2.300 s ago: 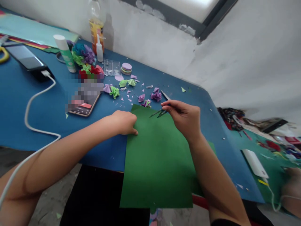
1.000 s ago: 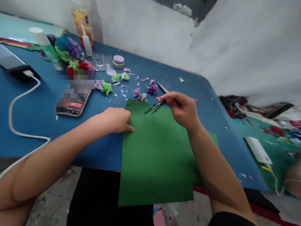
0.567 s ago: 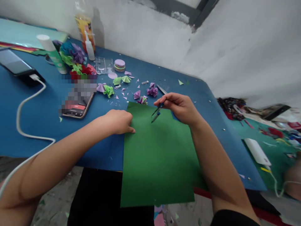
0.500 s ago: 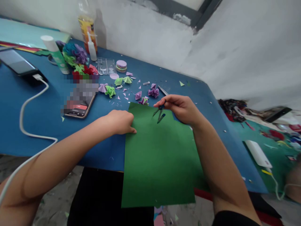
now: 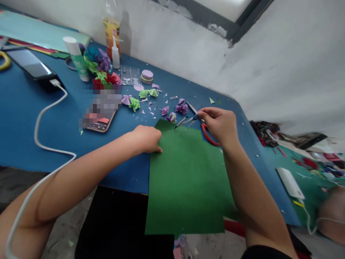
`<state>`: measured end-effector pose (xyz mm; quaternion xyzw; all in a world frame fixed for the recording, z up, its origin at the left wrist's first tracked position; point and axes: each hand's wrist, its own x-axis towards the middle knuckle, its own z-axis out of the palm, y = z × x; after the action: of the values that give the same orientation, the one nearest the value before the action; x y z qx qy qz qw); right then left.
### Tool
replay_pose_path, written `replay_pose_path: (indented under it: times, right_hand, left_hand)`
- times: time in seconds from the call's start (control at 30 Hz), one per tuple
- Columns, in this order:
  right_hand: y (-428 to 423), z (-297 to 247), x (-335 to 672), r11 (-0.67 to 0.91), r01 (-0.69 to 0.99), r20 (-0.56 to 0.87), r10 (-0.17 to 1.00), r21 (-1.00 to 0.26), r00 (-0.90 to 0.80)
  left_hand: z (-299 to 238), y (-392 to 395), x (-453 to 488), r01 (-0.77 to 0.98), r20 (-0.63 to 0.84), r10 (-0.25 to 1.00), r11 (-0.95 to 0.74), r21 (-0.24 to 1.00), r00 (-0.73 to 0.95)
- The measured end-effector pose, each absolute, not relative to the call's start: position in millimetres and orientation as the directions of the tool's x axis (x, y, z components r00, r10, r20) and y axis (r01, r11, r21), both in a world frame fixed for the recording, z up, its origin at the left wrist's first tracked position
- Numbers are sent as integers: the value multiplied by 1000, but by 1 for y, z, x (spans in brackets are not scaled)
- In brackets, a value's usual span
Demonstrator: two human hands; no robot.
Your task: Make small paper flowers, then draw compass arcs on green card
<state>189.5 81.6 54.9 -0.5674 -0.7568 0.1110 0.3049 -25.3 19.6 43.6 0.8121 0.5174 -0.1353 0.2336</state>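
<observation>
Blue counter against a pale, patchy wall, seen at a slant from the wearer's head. Nearest, at the bottom centre of the frame, a large green sheet of paper hangs past the counter's front edge, above a lap in black clothing. At its upper left edge rests the left hand, fingers curled, thumb on the paper; whether it pinches or only presses, I cannot tell. It sits at the same place on the sheet as half a second ago. Right of centre, the right hand grips a drawing compass near its hinge, legs spread above the paper's top edge. Those legs pointed downward half a second earlier; now they reach toward the left. Beside this hand, red-handled scissors show their handle, which the hand covered before. Beyond the sheet, at upper centre, lie purple folded paper pieces and tiny clippings. Left of these is a phone, its upper part pixelated. Farther back, at upper left, stand a glue stick, bunched paper flowers and a bottle with a yellow label. At the right edge, another person's blurred arm rests near a white power bank.
</observation>
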Motion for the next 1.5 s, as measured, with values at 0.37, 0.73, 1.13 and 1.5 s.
replay_pose_path:
  times: [0.37, 0.73, 1.13, 1.5]
  right_hand:
    - [15, 59, 210, 278, 961, 484, 841, 0, -243]
    - [6, 74, 179, 245, 920, 356, 867, 305, -349]
    - [17, 79, 171, 223, 951, 296, 913, 212, -280]
    - [15, 77, 187, 298, 928, 214, 914, 226, -345]
  left_hand:
    - [42, 19, -26, 896, -448, 777, -373, 240, 443]
    - [43, 19, -28, 898, -441, 783, -366, 243, 438]
    - [42, 20, -28, 898, -443, 782, -365, 246, 439]
    - [43, 20, -28, 896, -445, 778, -369, 249, 444]
